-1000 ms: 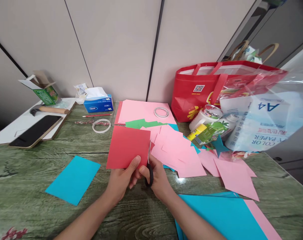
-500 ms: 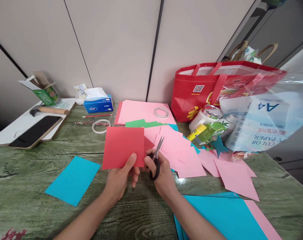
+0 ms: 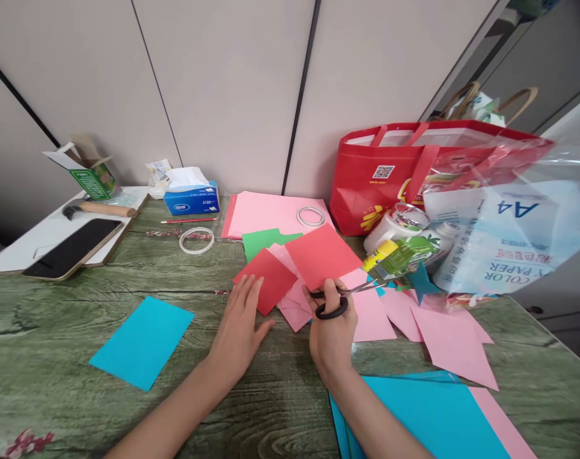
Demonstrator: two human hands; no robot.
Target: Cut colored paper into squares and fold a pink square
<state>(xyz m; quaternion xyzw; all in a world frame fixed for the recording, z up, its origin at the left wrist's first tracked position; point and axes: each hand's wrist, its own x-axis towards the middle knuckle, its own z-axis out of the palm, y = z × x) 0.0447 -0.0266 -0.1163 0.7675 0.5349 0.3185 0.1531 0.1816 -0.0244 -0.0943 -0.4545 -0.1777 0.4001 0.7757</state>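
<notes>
My left hand (image 3: pixel 238 325) lies with fingers stretched out, their tips on the lower left edge of a red paper piece (image 3: pixel 267 278). My right hand (image 3: pixel 334 331) grips black-handled scissors (image 3: pixel 336 308), blades pointing right and slightly apart. Just above those fingers is a second red paper (image 3: pixel 322 256); whether they pinch its lower edge I cannot tell. Both red pieces overlap a pile of pink paper pieces (image 3: pixel 372 317). A green paper (image 3: pixel 260 240) pokes out behind them.
A blue sheet (image 3: pixel 143 342) lies at left, a larger blue stack (image 3: pixel 414 414) at front right. Behind stand a tissue box (image 3: pixel 192 201), a red bag (image 3: pixel 366 185) and a plastic A4 paper bag (image 3: pixel 514 229). Tape rolls (image 3: pixel 197 241), a phone (image 3: pixel 72 248) and a hammer (image 3: pixel 101 209) lie about.
The red paper in my left hand has been let go onto the pile, and two red pieces now lie apart there. The scissors have moved right and turned to point right.
</notes>
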